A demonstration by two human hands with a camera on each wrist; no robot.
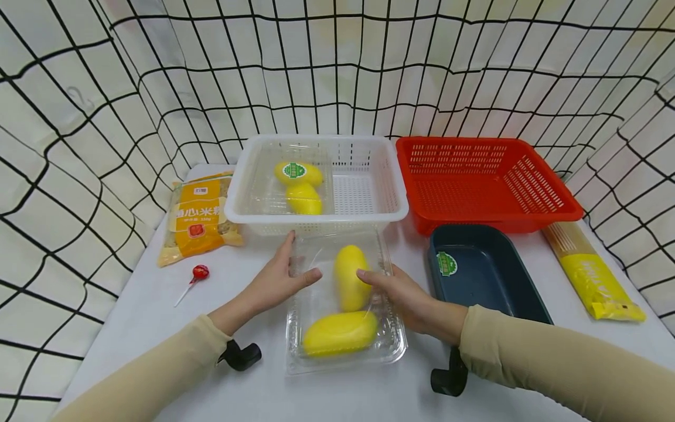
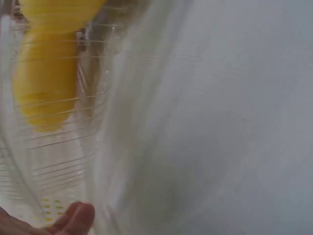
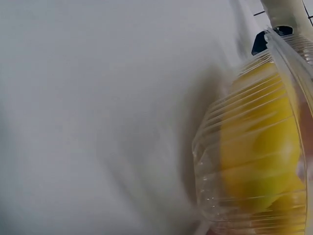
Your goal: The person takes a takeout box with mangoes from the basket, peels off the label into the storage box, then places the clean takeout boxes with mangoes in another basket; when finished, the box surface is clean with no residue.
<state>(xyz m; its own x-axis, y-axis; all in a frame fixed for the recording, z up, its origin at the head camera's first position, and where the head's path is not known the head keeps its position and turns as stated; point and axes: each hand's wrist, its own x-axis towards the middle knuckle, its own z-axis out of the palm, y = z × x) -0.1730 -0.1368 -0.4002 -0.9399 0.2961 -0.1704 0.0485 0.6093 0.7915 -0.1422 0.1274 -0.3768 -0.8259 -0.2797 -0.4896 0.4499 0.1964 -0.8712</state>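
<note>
Just in front of the white basket [image 1: 316,220], the clear box [image 1: 319,299] is gripped by the right hand [image 1: 416,302] and flanked by the straight-fingered left hand [image 1: 269,291], apparently for positioning, the next move likely calling for level support.

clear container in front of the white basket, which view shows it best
The head view: it shows the clear container nearly whole from above, with two yellow fruits inside. The left wrist view catches only part of its ribbed side, the right wrist view a ribbed part close up, both cut off by the frame.
</note>
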